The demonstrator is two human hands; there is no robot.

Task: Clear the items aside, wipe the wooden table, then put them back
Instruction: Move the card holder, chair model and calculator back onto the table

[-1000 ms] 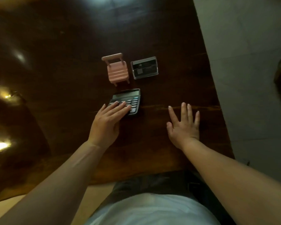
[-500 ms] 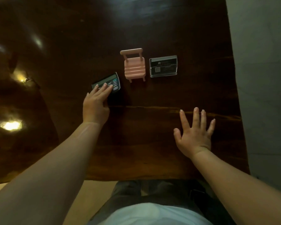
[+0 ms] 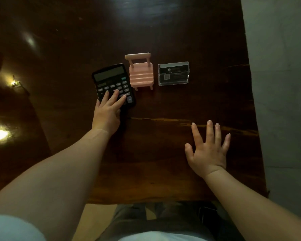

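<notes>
Left hand (image 3: pixel 106 112) lay flat on the lower half of the calculator (image 3: pixel 113 84), fingers (image 3: pixel 118 100) spread over the keys, pressing down rather than wrapped round it; no grip on the edges was visible. Calculator sat on the wooden bench (image 3: pixel 163 153) in the centre-left of the frame, long axis running up-frame with a slight lean to the left, display end away from the person. Its right edge was just beside the pink toy chair (image 3: pixel 141 72), possibly touching near the chair's lower left leg, hard to tell in the dim light. To the right of the chair, apart from it, stood the clear card holder (image 3: pixel 173 73), long axis across the frame.

Right hand (image 3: pixel 209 148) was open wide, palm down, fingers splayed, holding nothing, lower right of centre; whether it rested on the bench or hovered just above could not be told.

The relation that mattered: the three items formed a row across the upper middle of the frame. Left hand was already on the leftmost one. Card holder lay straight up-frame from the right hand and nearer to it than to the left, so that hand looked best placed for it; the chair sat between the two.
</notes>
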